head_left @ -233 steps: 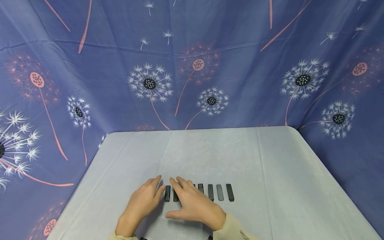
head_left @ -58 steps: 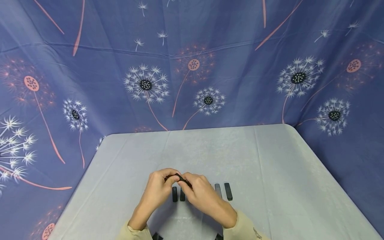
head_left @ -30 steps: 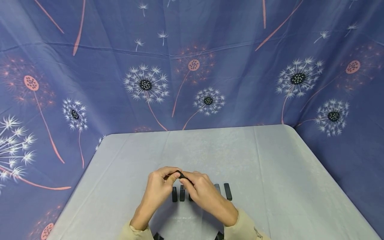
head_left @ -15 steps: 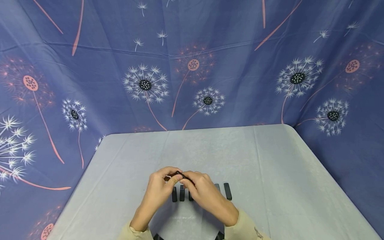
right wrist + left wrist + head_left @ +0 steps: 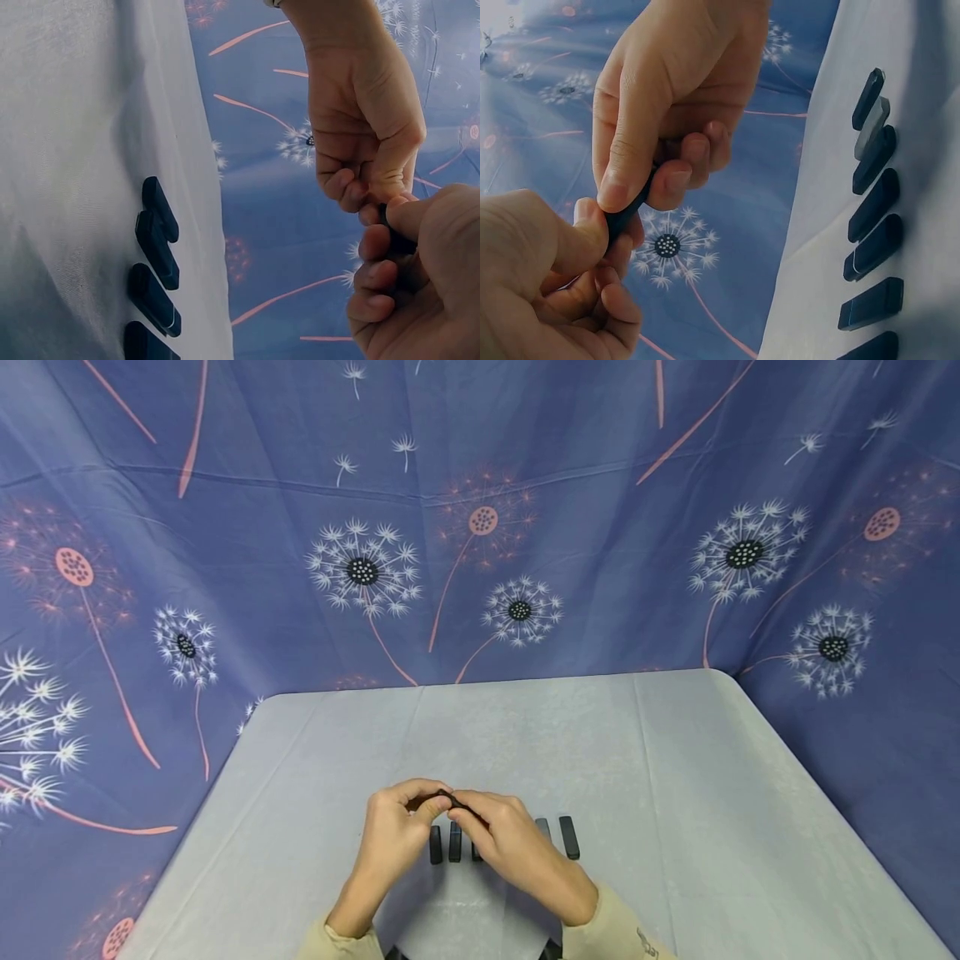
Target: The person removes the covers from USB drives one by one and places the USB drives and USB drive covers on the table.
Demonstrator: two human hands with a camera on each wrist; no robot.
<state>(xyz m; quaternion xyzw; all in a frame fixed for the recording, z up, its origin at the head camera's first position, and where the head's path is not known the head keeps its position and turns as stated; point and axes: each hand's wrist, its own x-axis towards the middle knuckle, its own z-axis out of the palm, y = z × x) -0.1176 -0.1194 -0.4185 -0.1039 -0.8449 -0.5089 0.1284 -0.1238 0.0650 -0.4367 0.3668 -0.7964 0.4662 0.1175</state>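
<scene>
Both hands meet over the table and pinch one small black stick (image 5: 626, 216), which looks like a USB stick. My left hand (image 5: 395, 833) holds one end of it between thumb and fingers. At the other end, the thumb and curled fingers of my right hand (image 5: 517, 845) grip it. Fingers cover most of its length, so only a short dark part shows between them. Below the hands lies a row of similar dark sticks (image 5: 874, 206), several with a thin line across near one end. One stick in the row is lighter grey (image 5: 872, 129).
A pale grey cloth covers the table (image 5: 720, 793). Behind it hangs a blue curtain (image 5: 615, 568) with a dandelion print. The rightmost dark stick (image 5: 570, 837) lies beside the right hand, which hides part of the row in the head view.
Earliest, both hands were spread over the row, holding nothing visible. By 1.9 seconds ago they held the black stick raised between them. Since then the hands have shifted only slightly.
</scene>
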